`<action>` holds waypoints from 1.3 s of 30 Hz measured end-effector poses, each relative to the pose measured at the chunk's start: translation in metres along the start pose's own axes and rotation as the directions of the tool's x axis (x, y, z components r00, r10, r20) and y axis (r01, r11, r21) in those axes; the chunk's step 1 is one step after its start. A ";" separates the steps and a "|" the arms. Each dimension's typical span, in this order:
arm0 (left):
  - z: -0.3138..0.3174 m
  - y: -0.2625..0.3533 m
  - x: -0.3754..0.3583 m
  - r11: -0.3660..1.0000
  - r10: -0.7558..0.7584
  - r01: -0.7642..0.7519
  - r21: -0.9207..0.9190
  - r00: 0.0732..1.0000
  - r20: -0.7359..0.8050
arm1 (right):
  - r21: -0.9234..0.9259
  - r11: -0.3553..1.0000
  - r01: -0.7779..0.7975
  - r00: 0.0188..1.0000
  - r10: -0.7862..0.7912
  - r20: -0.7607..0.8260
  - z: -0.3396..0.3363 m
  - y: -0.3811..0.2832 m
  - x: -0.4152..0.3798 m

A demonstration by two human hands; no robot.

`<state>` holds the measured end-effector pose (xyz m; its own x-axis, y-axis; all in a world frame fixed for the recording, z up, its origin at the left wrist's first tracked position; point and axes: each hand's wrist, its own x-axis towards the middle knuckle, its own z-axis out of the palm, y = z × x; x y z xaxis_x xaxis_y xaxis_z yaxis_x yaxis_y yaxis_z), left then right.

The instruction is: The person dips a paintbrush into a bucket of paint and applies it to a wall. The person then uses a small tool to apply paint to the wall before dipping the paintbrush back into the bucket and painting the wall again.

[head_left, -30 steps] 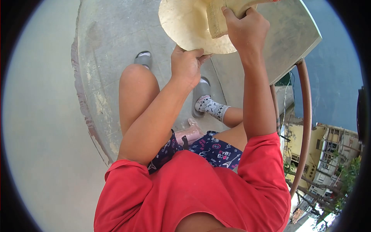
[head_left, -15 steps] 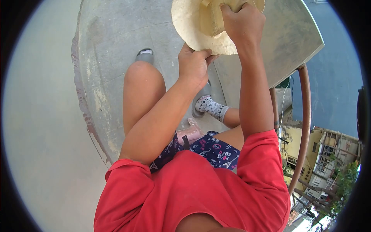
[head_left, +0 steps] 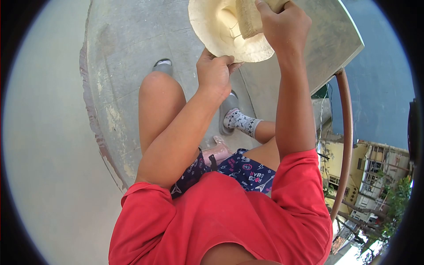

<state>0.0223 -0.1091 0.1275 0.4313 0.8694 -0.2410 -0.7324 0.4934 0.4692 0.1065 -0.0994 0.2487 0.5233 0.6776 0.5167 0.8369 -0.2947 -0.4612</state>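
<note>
At the top of the view is a round, cream, hat-shaped piece (head_left: 211,27) with a wide, thin, uneven brim and a hollow in its middle. My left hand (head_left: 214,73) pinches its near edge between thumb and fingers. Closed round a cream block (head_left: 249,21) with a rough lower edge, my right hand (head_left: 286,28) is over the right side of the piece. The block overlaps the hollow and the brim in this view; its far end runs out of the frame. I cannot tell what the block is made of.
A smooth grey tabletop (head_left: 335,42) with a brown metal leg (head_left: 346,110) stands at the right. Below are my knees, grey slippers (head_left: 227,117), and a pink seat (head_left: 215,154) on the worn concrete floor (head_left: 119,57). Houses and a tree show at the lower right.
The hat-shaped piece and my left hand have shifted slightly left. My right hand has moved a little right, and the block now shows more of its side, uncovering the hollow.
</note>
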 end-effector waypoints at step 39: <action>-0.034 -0.043 0.025 0.949 -0.211 0.256 0.184 0.949 -0.234 | 0.796 0.486 -0.360 0.888 0.440 0.133 -0.061 0.234 -0.069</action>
<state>0.0462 -0.1079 0.0727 0.4409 0.7272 -0.5261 -0.4872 0.6862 0.5401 0.2762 -0.2562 0.1498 0.8116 0.5620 0.1598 0.0906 0.1492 -0.9846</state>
